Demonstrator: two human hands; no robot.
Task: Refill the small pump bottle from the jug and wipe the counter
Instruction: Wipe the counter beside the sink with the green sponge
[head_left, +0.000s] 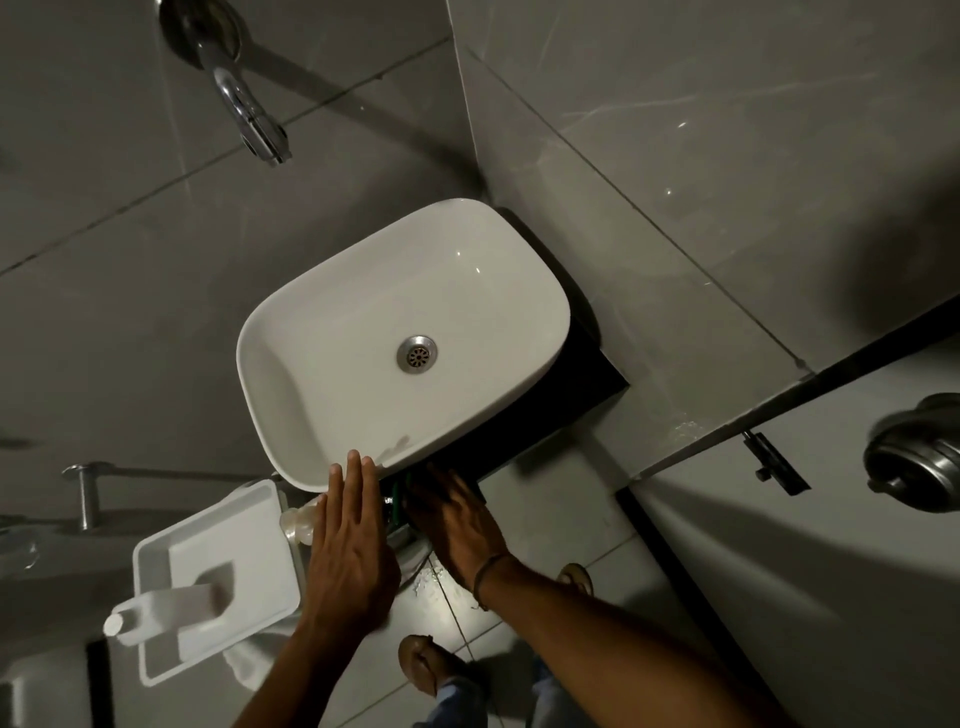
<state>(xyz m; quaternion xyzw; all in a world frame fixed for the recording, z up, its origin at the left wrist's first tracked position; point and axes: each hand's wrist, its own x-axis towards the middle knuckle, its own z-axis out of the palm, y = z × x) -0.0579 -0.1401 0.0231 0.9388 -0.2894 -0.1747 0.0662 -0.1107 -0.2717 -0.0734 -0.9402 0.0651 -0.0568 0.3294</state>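
A small translucent bottle (298, 524) stands at the sink's front left corner, partly hidden behind my left hand (349, 551). That hand is flat with its fingers straight, the tips touching the front rim of the white basin (332, 312). My right hand (457, 525) reaches palm down, fingers spread, onto the dark counter (524, 441) under the basin's front edge. It holds nothing that I can see. A green object (397, 500) shows between the two hands; I cannot make out what it is. A white jug (161, 609) with a white cap lies across a white tray (244, 525) at lower left.
A chrome tap (249, 111) juts from the tiled wall above the basin. A metal rail (85, 491) sticks out at left. At right are a door with a steel knob (919, 457) and a latch (769, 462). My feet stand on the tiled floor below.
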